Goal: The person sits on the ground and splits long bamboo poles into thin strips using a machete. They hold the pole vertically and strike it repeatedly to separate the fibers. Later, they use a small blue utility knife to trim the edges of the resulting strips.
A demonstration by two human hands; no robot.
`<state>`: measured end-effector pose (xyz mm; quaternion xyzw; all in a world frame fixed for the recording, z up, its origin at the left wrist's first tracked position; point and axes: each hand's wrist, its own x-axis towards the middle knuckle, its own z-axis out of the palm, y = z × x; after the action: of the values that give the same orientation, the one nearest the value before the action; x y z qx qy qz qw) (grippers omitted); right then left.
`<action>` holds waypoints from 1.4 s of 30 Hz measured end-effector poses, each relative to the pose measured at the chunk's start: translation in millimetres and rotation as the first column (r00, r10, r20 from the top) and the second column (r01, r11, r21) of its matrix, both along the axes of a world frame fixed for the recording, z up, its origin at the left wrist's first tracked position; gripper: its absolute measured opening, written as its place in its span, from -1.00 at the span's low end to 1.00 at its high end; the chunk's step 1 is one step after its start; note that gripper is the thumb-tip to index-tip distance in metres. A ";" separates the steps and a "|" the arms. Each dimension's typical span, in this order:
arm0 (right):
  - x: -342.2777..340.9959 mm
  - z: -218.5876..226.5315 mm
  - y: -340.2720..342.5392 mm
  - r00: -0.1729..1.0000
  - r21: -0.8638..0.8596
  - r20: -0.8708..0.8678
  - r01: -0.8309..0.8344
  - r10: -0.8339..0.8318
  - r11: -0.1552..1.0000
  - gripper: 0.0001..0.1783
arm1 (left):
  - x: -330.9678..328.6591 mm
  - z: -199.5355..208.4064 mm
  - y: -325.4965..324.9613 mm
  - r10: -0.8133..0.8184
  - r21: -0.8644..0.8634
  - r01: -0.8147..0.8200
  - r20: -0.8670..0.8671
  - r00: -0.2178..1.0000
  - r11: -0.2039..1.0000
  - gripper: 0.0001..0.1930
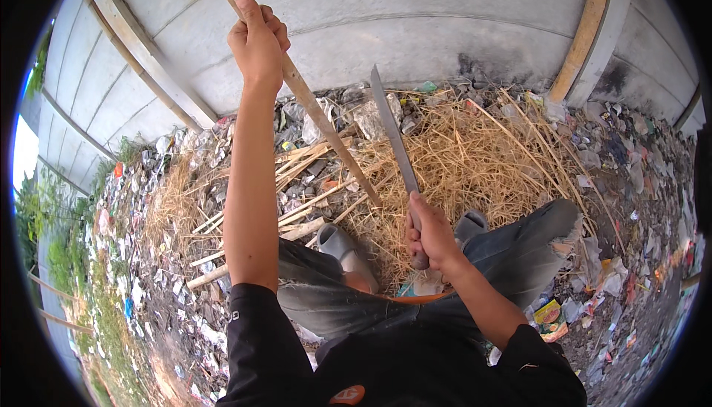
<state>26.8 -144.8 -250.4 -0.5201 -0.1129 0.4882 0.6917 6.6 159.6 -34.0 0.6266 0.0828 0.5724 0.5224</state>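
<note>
My left hand (257, 42), raised at the upper left, is closed around the upper part of a bamboo strip (317, 114). The strip slants down to the right, its lower end over the straw between my feet. In my right hand (432, 235) is a machete (395, 136), gripped by its handle with the long dark blade pointing up and away. Blade and strip are apart. Beneath them lies a heap of dry straw-like shavings (463, 159). Several split bamboo sticks (300, 218) lie to the left of my feet.
A grey concrete panel wall (415, 18) stands ahead, with a bamboo post (586, 32) against it at the right. Scattered litter (167, 207) covers the ground on both sides. My knees are bent apart, with grey clogs (347, 253) on my feet. Green plants (67, 259) grow at the far left.
</note>
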 end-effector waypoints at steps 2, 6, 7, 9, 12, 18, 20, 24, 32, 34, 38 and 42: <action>25.5 57.0 4.4 0.984 0.255 0.121 0.098 -0.132 0.962 -0.35 | 2.5 1.7 -2.2 0.088 0.002 -0.088 0.026 0.996 0.996 -0.41; 44.8 137.2 -2.3 0.866 0.756 0.107 0.249 -0.489 0.606 -0.27 | 24.1 2.5 -4.1 0.153 0.015 -0.153 0.024 0.988 0.988 -0.41; 37.4 134.1 3.5 0.831 0.824 0.062 0.269 -0.553 0.498 -0.27 | 25.4 3.0 -2.5 0.162 0.015 -0.162 0.032 0.986 0.987 -0.41; 3.6 102.0 15.3 0.801 0.803 0.065 0.313 -0.596 0.508 -0.27 | 28.0 1.6 -3.6 0.180 0.029 -0.181 0.038 0.983 0.983 -0.42; -23.9 -37.6 -15.2 0.990 0.035 0.115 -0.081 0.076 0.996 -0.40 | 38.5 2.4 -11.9 0.090 0.052 -0.090 0.012 0.996 0.995 -0.43; 22.2 32.4 -23.8 0.962 0.086 0.034 0.268 -0.271 0.960 -0.44 | 26.2 -2.0 -0.5 0.081 0.004 -0.081 0.013 0.997 0.997 -0.43; 43.1 100.7 -25.9 0.926 0.398 0.074 0.313 -0.371 0.862 -0.38 | 24.1 -3.1 1.0 0.079 0.009 -0.078 -0.011 0.997 0.997 -0.43; 26.4 133.6 -15.8 0.832 0.825 0.096 0.241 -0.546 0.511 -0.34 | 23.8 -4.7 -4.6 0.037 0.017 -0.037 0.017 0.999 0.999 -0.43; -49.7 -88.4 -13.6 0.924 -0.258 -0.382 -0.123 0.016 0.958 -0.41 | 8.4 -6.9 -0.5 -0.030 -0.029 0.030 0.013 0.999 0.999 -0.39; -30.6 -66.0 -13.3 0.972 -0.179 -0.235 -0.059 0.016 0.982 -0.40 | 0.0 -4.1 -6.9 -0.149 -0.020 0.149 0.031 0.988 0.989 -0.40; 20.7 89.2 0.4 0.990 0.348 0.108 0.052 -0.096 0.936 -0.30 | -23.9 -4.3 -17.3 -0.330 -0.085 0.327 -0.026 0.943 0.941 -0.34; 24.0 149.3 -13.8 0.924 0.774 0.179 0.079 -0.337 0.628 -0.21 | -21.9 -1.6 -25.9 -0.440 -0.138 0.431 -0.042 0.897 0.892 -0.29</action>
<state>50.7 -158.6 -101.1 -0.2644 -0.3494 0.2252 0.8702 -15.3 133.7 -35.6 0.6156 -0.0053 0.4114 0.6721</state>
